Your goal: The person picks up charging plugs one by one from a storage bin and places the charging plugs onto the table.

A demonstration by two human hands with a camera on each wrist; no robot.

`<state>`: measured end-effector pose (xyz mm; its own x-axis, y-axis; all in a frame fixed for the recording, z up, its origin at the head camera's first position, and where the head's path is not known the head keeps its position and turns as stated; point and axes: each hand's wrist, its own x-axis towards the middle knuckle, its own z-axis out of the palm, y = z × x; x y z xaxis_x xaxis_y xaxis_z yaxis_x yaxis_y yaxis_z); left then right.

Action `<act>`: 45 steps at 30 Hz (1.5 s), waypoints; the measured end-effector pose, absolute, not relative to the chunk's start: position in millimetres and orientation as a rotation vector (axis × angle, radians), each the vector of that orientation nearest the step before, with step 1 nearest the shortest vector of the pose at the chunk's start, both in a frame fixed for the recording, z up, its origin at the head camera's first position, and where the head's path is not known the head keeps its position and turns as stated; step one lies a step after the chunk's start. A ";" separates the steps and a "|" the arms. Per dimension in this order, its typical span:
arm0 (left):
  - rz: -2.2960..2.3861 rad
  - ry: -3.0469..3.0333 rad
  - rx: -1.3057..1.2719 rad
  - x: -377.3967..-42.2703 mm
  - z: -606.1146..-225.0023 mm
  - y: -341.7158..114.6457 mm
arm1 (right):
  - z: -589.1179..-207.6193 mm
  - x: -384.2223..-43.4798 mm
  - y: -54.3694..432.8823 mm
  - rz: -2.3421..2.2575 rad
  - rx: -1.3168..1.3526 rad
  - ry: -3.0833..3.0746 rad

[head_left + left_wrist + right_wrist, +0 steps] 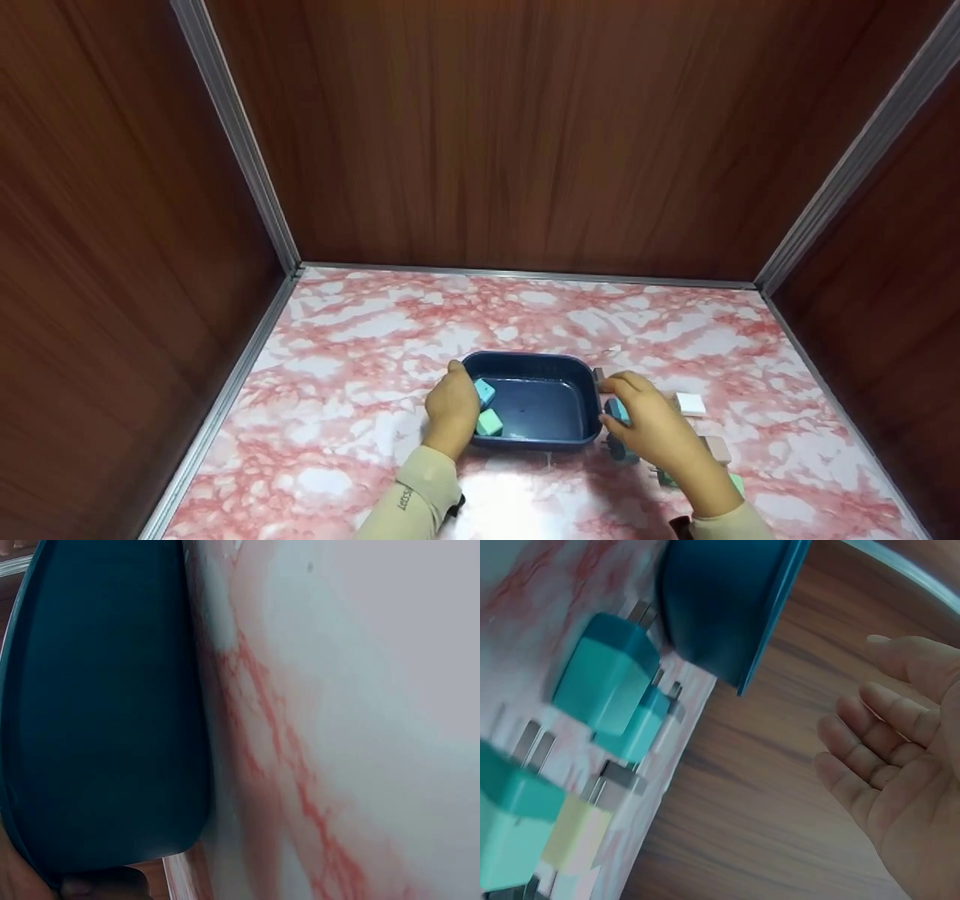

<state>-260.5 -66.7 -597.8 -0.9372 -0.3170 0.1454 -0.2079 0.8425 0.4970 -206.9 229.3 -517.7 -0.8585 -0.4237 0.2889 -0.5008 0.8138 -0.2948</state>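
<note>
My left hand (454, 405) grips the left end of a dark blue rectangular tub (536, 409), with fingers at its rim. In the left wrist view, the tub's long wall (105, 705) rises beside the marbled surface. A blue cube-shaped piece (484, 391) and a mint-green one (489, 423) lie inside at the left. Just right of the tub, my right hand (649, 416) hovers with loosely bent fingers and holds nothing. Below it, in the right wrist view, are a teal plug charger (604, 679) and a smaller blue plug charger (639, 727), metal prongs showing.
More plug chargers lie right of the tub: a white one (690, 404), a beige one (716, 448) and a green one (737, 484), partly behind the right forearm. Brown wood-grain panels (510, 135) with metal edge strips enclose the pink-and-white marbled tabletop (360, 390).
</note>
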 end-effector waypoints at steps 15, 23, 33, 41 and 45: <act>-0.721 -2.823 0.422 -259.7 -595.4 -65.6 | -521.1 -220.5 195.0 0.531 0.815 -2.773; -0.721 -2.820 0.416 -259.6 -596.5 -66.6 | -526.5 -231.7 176.0 0.474 0.857 -2.778; -0.760 -2.807 0.407 -259.6 -597.9 -66.0 | -542.7 -242.6 146.7 0.427 0.993 -2.744; -0.744 -2.822 0.417 -260.5 -597.9 -66.0 | -548.2 -245.6 132.9 0.421 1.083 -2.674; -0.706 -2.807 0.403 -261.2 -598.9 -66.3 | -549.3 -247.1 125.0 0.398 1.118 -2.664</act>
